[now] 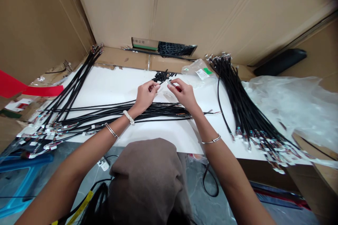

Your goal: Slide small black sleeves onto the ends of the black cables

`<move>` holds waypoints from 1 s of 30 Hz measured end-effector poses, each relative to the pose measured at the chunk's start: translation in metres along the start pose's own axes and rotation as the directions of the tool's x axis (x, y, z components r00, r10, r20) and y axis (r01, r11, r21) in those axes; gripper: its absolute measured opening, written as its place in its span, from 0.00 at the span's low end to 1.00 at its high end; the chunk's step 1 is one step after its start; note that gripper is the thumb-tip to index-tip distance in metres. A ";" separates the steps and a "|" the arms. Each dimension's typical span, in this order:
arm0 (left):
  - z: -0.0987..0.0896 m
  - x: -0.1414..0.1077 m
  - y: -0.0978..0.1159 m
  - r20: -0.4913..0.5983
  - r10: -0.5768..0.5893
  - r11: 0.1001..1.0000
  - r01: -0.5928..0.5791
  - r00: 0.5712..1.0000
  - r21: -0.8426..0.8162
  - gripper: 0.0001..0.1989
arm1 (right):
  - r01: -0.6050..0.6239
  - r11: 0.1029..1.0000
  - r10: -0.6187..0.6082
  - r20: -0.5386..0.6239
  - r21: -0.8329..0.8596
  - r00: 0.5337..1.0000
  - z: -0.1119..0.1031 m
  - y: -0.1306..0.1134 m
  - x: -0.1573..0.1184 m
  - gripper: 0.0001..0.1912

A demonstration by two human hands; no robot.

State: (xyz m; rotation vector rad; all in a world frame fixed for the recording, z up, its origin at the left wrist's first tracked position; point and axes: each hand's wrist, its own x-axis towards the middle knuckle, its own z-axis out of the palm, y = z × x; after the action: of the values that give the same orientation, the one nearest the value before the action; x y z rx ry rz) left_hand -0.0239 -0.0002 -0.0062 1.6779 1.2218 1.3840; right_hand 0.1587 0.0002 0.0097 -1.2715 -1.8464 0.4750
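Black pieces (pixel 161 77) lie heaped just beyond both hands (pixel 146 95).

I pinch a short, thin black piece (pixel 162 83), mostly covered, its free end slanting toward two o'clock. At its three o'clock, just apart, I grip a small red tool (pixel 177 87), partly hidden, its pale end toward ten o'clock.

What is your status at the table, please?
Left hand pinching small dark piece. Right hand holding something red. Black pieces piled just beyond; black cables nearer the body.
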 end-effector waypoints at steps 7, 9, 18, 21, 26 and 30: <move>-0.001 -0.001 0.004 0.014 -0.008 1.000 0.008 1.000 -0.002 0.06 | 0.004 1.000 -0.005 0.057 0.019 0.998 0.003 0.003 0.000 0.16; -0.001 -0.001 0.004 0.013 -0.001 1.000 0.001 1.000 0.000 0.06 | -0.009 0.998 0.005 0.067 0.061 0.998 0.005 0.003 0.000 0.16; 0.000 -0.001 0.003 0.008 0.023 1.000 -0.023 1.000 0.006 0.05 | -0.066 0.981 0.051 0.089 0.182 0.995 0.009 0.003 0.000 0.17; 0.000 -0.001 0.004 0.011 0.021 1.000 -0.021 1.000 0.009 0.05 | -0.074 0.977 0.057 0.089 0.200 0.994 0.010 0.004 0.001 0.18; 0.000 -0.002 0.005 0.017 0.036 0.999 -0.037 0.999 0.021 0.05 | -0.072 0.975 0.055 0.088 0.212 0.995 0.012 0.005 0.001 0.17; 0.000 -0.002 0.005 0.014 0.051 0.998 -0.051 0.999 0.030 0.05 | -0.064 0.976 0.046 0.089 0.207 0.995 0.011 0.006 0.001 0.17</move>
State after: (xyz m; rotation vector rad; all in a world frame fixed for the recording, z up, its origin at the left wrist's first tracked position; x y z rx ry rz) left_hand -0.0231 -0.0040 -0.0024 1.7479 1.2060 1.3883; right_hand 0.1530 0.0050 -0.0002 -1.1769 -1.7798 0.7432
